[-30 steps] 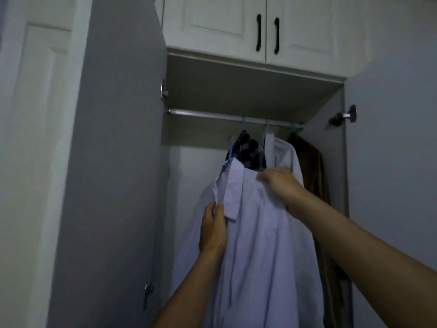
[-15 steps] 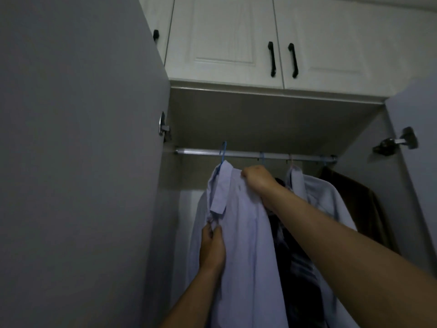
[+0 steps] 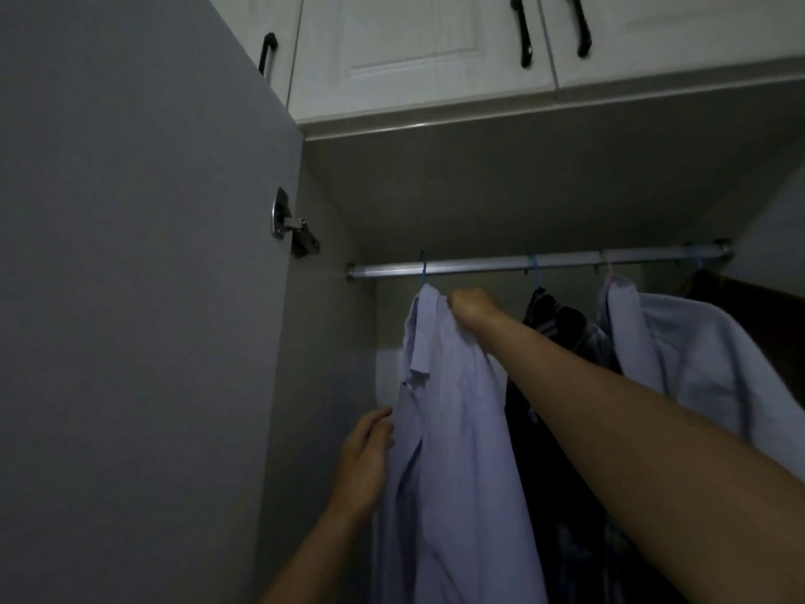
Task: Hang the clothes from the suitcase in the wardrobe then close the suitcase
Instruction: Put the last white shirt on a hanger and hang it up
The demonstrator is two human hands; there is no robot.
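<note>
A pale lilac shirt [image 3: 457, 429] hangs on a blue hanger [image 3: 423, 272] hooked over the metal wardrobe rail [image 3: 479, 269] near its left end. My right hand [image 3: 472, 308] grips the shirt at the shoulder just under the rail. My left hand [image 3: 366, 459] is lower, its fingers relaxed against the shirt's front edge. The suitcase is out of sight.
Further right on the rail hang a dark checked shirt [image 3: 562, 324], a light blue shirt [image 3: 679, 355] and a brown garment [image 3: 753, 307]. The grey open wardrobe door [image 3: 130, 298] stands close on the left. White upper cupboards [image 3: 427, 45] with black handles sit above.
The hanger hook now sits over the rail. My left hand has let go of the shirt front it pinched and rests open beside it. The view has tilted up and moved closer.
</note>
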